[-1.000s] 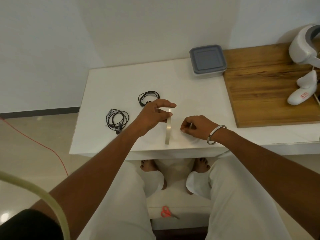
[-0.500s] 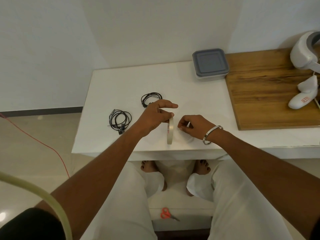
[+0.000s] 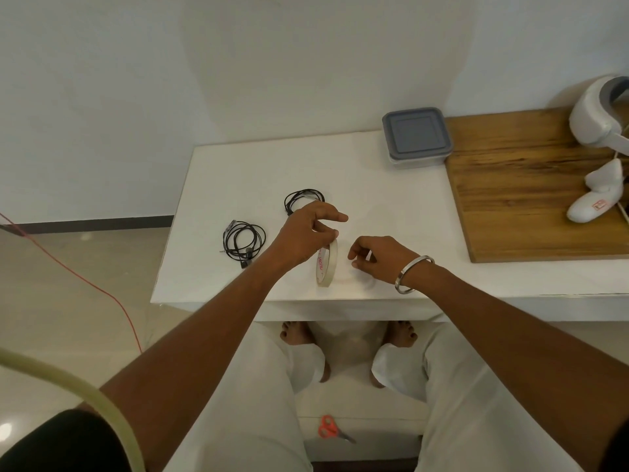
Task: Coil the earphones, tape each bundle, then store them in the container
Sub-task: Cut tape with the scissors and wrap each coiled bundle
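Tape roll (image 3: pixel 326 264) — left hand (image 3: pixel 303 233) gripping it upright; right hand (image 3: pixel 377 257) curling empty — peeling slowly advised, roll steady.

A wooden board (image 3: pixel 531 185) is lying on the right part of the white desk (image 3: pixel 238 165). A white headset (image 3: pixel 599 117) is sitting at the board's far right corner, and a white controller (image 3: pixel 595 195) is lying just in front of it. Orange-handled scissors (image 3: pixel 328 429) are resting on a low white shelf (image 3: pixel 374 407) beneath the desk. A thin red cable (image 3: pixel 85 277) is running across the beige floor (image 3: pixel 68 301) at left.
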Tool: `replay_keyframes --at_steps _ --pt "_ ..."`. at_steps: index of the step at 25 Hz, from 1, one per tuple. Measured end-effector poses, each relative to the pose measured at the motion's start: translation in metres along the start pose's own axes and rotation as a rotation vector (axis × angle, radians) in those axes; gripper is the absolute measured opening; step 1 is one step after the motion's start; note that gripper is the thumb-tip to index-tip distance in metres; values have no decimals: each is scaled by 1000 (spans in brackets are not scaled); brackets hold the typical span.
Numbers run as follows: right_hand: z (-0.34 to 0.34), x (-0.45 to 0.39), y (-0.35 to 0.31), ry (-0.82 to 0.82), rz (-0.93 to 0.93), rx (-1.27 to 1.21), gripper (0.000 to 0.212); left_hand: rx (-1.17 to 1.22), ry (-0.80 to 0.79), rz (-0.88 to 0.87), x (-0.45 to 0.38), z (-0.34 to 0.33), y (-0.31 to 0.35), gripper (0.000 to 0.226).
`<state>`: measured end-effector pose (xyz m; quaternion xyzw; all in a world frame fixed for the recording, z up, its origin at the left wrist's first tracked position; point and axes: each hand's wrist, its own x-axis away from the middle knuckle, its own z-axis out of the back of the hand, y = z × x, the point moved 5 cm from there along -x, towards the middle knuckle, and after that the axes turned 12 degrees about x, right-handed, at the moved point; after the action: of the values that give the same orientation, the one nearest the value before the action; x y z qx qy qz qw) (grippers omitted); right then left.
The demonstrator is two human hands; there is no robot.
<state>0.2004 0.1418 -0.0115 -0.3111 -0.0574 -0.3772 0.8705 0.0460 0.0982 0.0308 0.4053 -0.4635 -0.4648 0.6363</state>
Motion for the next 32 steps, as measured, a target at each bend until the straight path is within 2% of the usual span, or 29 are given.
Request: replay_keyframes --at_steps 10,15,19,26,32 --pt "-2 -2 -8 -31 6 -20 15 -110 -14 -6 2 -2 5 32" --pt "-23 4 -17 -201 -24 -30 7 -165 -48 -1 11 -7 5 31" --pt "-41 13 -30 -321 -19 -41 9 -217 -100 -21 22 -12 0 32" --pt "-97 32 -50 -603 -42 -80 14 -544 -245 -18 43 -14 -15 34" --pt "-171 30 -51 -829 -68 38 23 -644 -193 -31 51 24 -37 34"
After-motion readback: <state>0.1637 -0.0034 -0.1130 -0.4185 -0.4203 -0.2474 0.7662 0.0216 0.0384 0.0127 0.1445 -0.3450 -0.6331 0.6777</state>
